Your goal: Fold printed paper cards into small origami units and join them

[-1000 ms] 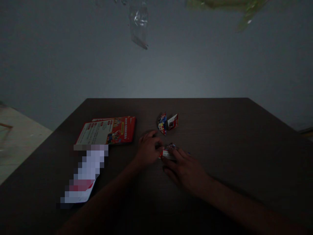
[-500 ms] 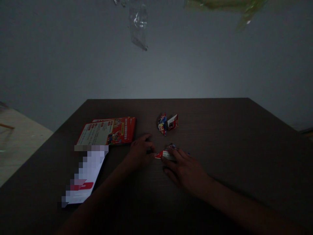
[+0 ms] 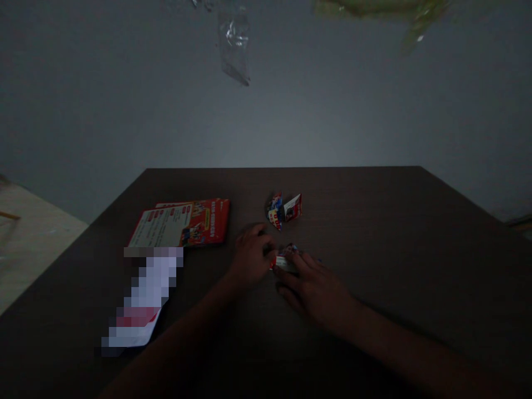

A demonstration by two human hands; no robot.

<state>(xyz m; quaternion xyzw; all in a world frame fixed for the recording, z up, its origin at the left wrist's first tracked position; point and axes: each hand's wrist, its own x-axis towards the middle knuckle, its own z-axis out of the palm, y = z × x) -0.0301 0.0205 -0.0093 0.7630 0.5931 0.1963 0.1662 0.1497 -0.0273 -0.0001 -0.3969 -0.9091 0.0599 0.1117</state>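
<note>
A small folded paper piece (image 3: 285,264), red and white with a coloured print, lies on the dark table under the fingers of my right hand (image 3: 318,285). Those fingers press it down from the right. My left hand (image 3: 251,257) is at its left end, fingers curved, with thumb and fingertips at the red corner; whether they pinch it is too dark to tell. Just beyond both hands stand two folded printed pieces, a blue and red one (image 3: 275,211) and a white and red one (image 3: 293,208), close to each other.
Red printed booklets or cards (image 3: 205,224) lie stacked at the left of the table (image 3: 374,221). Nearer, a partly pixelated phone-like object (image 3: 152,293) lies beside my left forearm. A clear plastic piece (image 3: 235,47) and yellowish tape (image 3: 374,6) are on the wall.
My left hand has moved right, up to the left end of the folded paper, and covers its corner. My right hand has stayed nearly still on the paper.
</note>
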